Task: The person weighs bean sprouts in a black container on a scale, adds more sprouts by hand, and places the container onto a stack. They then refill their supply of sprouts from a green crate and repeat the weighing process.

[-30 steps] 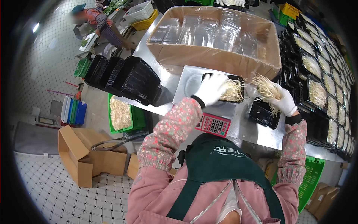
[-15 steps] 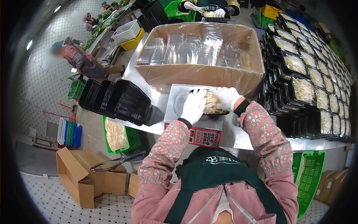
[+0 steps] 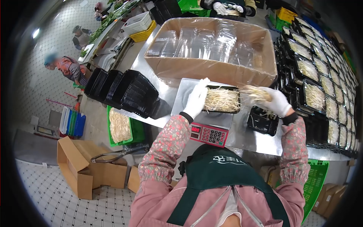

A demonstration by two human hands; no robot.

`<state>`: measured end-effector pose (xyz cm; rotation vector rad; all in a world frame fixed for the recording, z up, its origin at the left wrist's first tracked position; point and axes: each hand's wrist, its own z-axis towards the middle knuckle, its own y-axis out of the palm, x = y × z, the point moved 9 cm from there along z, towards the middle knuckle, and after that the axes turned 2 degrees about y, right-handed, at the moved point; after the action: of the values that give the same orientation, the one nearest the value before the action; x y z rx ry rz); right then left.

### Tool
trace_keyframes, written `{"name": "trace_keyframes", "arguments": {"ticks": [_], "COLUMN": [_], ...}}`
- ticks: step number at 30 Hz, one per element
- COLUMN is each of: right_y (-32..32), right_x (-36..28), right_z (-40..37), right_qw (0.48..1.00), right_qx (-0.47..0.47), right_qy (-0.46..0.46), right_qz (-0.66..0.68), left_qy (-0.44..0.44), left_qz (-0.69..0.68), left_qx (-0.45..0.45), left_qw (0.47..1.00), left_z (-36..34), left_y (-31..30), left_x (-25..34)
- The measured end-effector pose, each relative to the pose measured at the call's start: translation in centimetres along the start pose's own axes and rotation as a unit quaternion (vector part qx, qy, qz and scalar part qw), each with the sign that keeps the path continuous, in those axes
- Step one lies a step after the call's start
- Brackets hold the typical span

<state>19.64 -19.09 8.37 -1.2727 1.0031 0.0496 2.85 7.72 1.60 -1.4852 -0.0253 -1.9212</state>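
Observation:
A black tray of bean sprouts point(image 3: 222, 100) rests on the steel plate of a scale point(image 3: 180, 99) with a red keypad. My left hand point(image 3: 196, 100), in a white glove, lies along the tray's left end with its fingers stretched out. To the right of the tray, my gloved right hand point(image 3: 279, 103) is closed round a bunch of bean sprouts point(image 3: 258, 94), whose loose ends blur toward the tray. Below that hand, another black tray point(image 3: 261, 125) sits on the steel table point(image 3: 245, 140), with a few sprouts over its edge.
A carton point(image 3: 208, 69) of clear plastic lids stands behind the scale. Nested black trays point(image 3: 121, 92) lie to the left. Stacked packed trays point(image 3: 314, 96) fill the right side. A green crate point(image 3: 120, 126) of sprouts sits below left. A co-worker's gloved hands point(image 3: 220, 8) are across the table.
My right hand has moved right, away from the tray on the scale, with a bunch of sprouts in it. My left hand has shifted to the tray's left end, uncovering the sprouts.

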Motion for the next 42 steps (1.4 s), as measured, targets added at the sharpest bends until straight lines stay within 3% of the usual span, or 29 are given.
{"name": "trace_keyframes", "arguments": {"ticks": [1,2,4,7,8,12,14,16,17,18,20,26,27,30,32,34,36,38,40,42], "right_y": [-1.0,-1.2,-2.0,-1.6,-1.7,0.1,2.3,6.0,8.2,9.8,11.6,9.5,8.4,3.2,1.2,-0.1,1.1,3.3,7.6,9.5], "right_x": [0.0,1.6,2.7,3.9,3.6,-1.3,-5.6,-8.5,-8.6,-9.2,-8.5,-5.9,-4.6,-3.4,-0.8,1.6,6.1,9.4,11.7,12.2], "right_z": [-0.5,-0.8,-1.5,-1.8,-1.6,1.4,2.9,4.8,5.8,6.5,7.0,6.3,5.9,2.7,0.6,-1.7,-3.7,-4.8,-5.0,-5.6], "right_qw": [0.995,0.999,0.995,0.983,0.988,0.997,0.986,0.972,0.967,0.965,0.967,0.963,0.975,0.995,0.997,0.997,0.996,0.998,0.99,0.972], "right_qx": [0.046,0.029,0.059,0.031,0.033,0.041,0.071,0.059,0.029,-0.04,-0.044,-0.105,-0.016,-0.003,0.012,0.036,0.029,0.05,-0.051,-0.142], "right_qy": [-0.082,-0.026,-0.065,-0.003,-0.01,-0.071,-0.145,-0.194,-0.193,-0.136,-0.148,-0.095,-0.164,-0.092,-0.071,-0.058,0.028,0.037,0.07,0.107], "right_qz": [-0.028,0.032,0.043,0.18,0.151,0.011,-0.037,-0.121,-0.164,-0.22,-0.204,-0.228,-0.149,-0.03,0.037,0.04,0.074,-0.025,-0.108,-0.153], "left_qy": [-0.009,-0.028,-0.006,-0.07,-0.084,-0.057,-0.008,-0.027,-0.012,0.006,0.158,0.144,0.135,0.134,0.073,0.018,-0.025,-0.025,-0.039,-0.052], "left_qz": [-0.008,0.005,-0.061,-0.172,-0.195,-0.139,-0.001,-0.032,0.006,0.042,0.307,0.351,0.345,0.284,0.164,0.057,-0.032,-0.013,-0.09,-0.033], "left_qx": [0.008,0.016,0.048,0.042,0.038,0.005,0.027,0.02,-0.004,-0.028,-0.039,-0.047,-0.06,-0.045,-0.032,-0.018,-0.004,-0.016,0.001,-0.026], "left_qw": [1.0,0.999,0.997,0.982,0.977,0.989,1.0,0.999,1.0,0.999,0.938,0.924,0.927,0.948,0.983,0.998,0.999,0.999,0.995,0.998], "left_z": [0.4,0.6,1.1,0.0,-0.3,-0.1,-0.2,-0.4,-0.7,-0.8,-1.5,-1.6,-1.5,-1.6,-1.2,-0.9,0.0,0.6,1.1,1.0], "left_y": [-1.5,-3.2,-5.6,-8.0,-8.3,-5.4,-3.8,-1.0,0.1,1.3,3.5,4.0,3.9,3.4,2.0,0.6,-1.1,-2.4,-2.7,-3.4], "left_x": [0.5,3.0,0.9,-1.2,-1.7,-5.4,0.7,1.5,2.1,2.8,1.6,0.5,0.7,0.0,0.0,-0.1,-0.3,0.3,-0.8,-0.5]}}
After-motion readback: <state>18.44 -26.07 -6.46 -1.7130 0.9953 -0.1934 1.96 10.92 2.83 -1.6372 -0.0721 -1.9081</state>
